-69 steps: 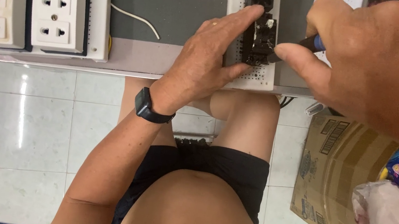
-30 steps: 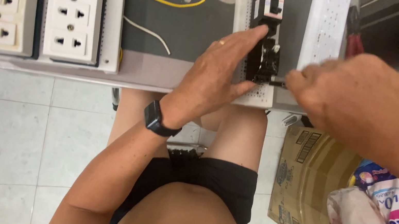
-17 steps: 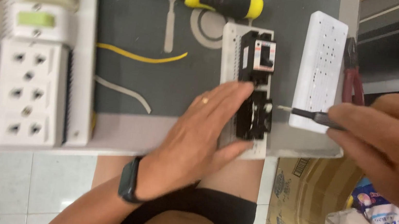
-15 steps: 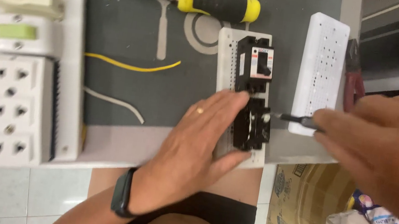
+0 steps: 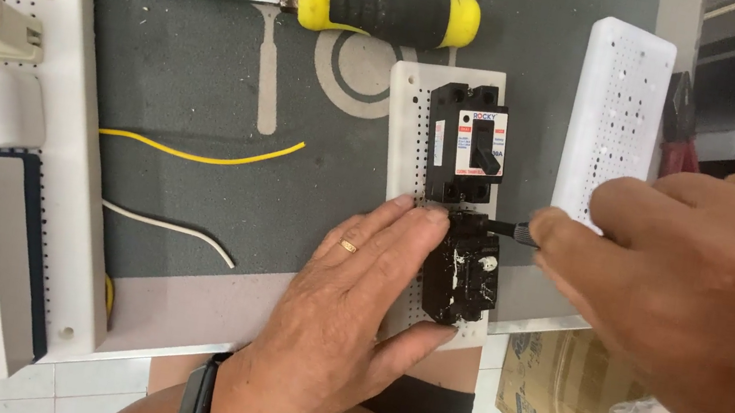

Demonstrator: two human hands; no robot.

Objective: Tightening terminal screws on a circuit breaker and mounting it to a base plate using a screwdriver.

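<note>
Lower black breaker (image 5: 463, 277) sits on the white perforated board (image 5: 407, 145) at the worktop's front edge, pinned flat by the left hand (image 5: 341, 327). Right hand (image 5: 694, 272) is closed on a small screwdriver (image 5: 503, 228); tip is best kept square, pressure steady. Upper breaker (image 5: 464, 143) crowds the tip; yellow-handled screwdriver (image 5: 385, 10) and white block (image 5: 616, 117) lie close by.

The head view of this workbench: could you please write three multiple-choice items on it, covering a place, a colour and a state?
1. Where does the yellow-and-black screwdriver lie?
A. at the top of the grey mat
B. on the floor tiles
C. in the cardboard box

2. What colour is the ring on the left hand?
A. black
B. gold
C. red

3. What is the right hand doing?
A. resting empty
B. holding a thin tool to the lower black breaker
C. gripping the red pliers

Answers:
1 A, it lies above the white board.
2 B, a gold band shows on one finger.
3 B, the tool tip meets the breaker's top.
</note>
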